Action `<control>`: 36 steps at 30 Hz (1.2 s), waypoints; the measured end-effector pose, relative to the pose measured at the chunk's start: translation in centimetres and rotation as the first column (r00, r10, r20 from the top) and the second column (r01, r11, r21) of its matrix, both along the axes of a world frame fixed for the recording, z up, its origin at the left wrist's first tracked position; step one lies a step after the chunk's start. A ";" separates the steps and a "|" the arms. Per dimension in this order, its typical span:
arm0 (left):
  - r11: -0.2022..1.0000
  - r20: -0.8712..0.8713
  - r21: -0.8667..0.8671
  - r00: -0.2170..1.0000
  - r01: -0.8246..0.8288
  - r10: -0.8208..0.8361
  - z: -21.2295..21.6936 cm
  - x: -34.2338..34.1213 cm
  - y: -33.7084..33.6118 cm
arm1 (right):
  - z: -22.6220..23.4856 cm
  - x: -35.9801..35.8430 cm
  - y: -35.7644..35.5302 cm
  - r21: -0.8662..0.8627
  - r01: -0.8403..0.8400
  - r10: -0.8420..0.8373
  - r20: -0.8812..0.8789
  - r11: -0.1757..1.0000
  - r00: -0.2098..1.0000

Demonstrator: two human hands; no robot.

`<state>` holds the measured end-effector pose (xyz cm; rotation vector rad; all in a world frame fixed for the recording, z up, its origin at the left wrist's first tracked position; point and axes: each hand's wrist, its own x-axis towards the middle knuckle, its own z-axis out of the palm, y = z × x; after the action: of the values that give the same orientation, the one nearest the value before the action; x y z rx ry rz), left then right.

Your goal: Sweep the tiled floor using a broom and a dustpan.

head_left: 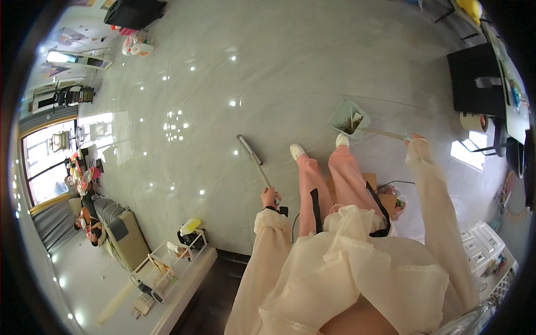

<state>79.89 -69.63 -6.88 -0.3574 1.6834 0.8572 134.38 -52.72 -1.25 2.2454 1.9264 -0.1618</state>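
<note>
My left hand point(269, 198) is wrapped round the handle of a broom point(257, 161). Its narrow head rests on the glossy floor, ahead and to the left of my feet. My right hand point(414, 139) grips the end of the long handle of a pale green dustpan point(338, 119). The dustpan lies by the toe of my right shoe point(342, 140), with dark and light debris inside it. Broom and dustpan are apart from each other. The fingers of both hands show only in part.
Behind my legs are a cardboard box point(371, 180) and a thin dark cable point(397, 181). A white rack point(192, 241) and a beige sofa point(125, 237) stand at the left. On the right are a black cabinet point(473, 78) and white drawers point(483, 245). Bags point(135, 43) sit far left.
</note>
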 end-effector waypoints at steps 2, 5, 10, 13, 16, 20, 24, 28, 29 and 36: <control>0.996 -0.027 0.017 0.996 0.084 -0.083 -0.2 3.0 1.1 | 0.4 -0.5 0.6 0.004 0.023 -0.023 -0.026 1.000 0.999; 0.972 -0.108 0.045 0.969 0.229 -0.224 -0.8 6.7 1.6 | 3.9 -2.9 2.5 -0.193 0.112 -0.131 -0.085 0.975 0.988; 0.916 -0.224 -0.015 0.891 0.401 -0.394 -0.1 13.9 3.4 | 4.3 -1.0 4.5 -0.392 0.087 -0.061 0.079 0.916 0.995; 0.888 -0.193 -0.006 0.871 0.460 -0.452 1.2 17.2 3.6 | 6.4 -1.5 4.7 -0.320 -0.024 0.059 0.101 0.947 0.993; 0.869 -0.112 -0.010 0.863 0.494 -0.492 2.5 19.4 3.6 | 7.8 -1.0 5.5 -0.443 -0.009 0.072 0.127 0.897 0.989; 0.882 -0.060 0.004 0.881 0.471 -0.470 2.7 19.7 2.8 | 9.0 -1.2 6.2 -0.505 -0.006 0.069 0.106 0.863 0.992; 0.968 0.064 0.031 0.966 0.250 -0.251 3.8 17.2 2.2 | 8.3 -0.9 5.5 -0.317 -0.093 0.127 0.089 0.944 0.988; 0.997 0.261 0.070 0.965 -0.019 0.000 5.7 12.9 0.1 | 6.1 -0.6 3.8 -0.321 -0.024 0.044 0.055 0.947 0.998; 0.994 0.295 0.083 0.954 -0.068 0.041 5.7 11.9 -1.0 | 5.8 -1.1 3.4 -0.317 -0.035 0.056 0.055 0.948 0.997; 0.962 0.247 0.072 0.939 -0.264 0.239 7.0 6.1 -8.7 | 5.0 -4.2 0.0 -0.274 0.032 -0.034 -0.001 0.961 0.999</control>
<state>86.02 -78.29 0.13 -0.5892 1.3844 1.0436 130.15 -52.75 3.74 2.0956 1.7465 -0.4136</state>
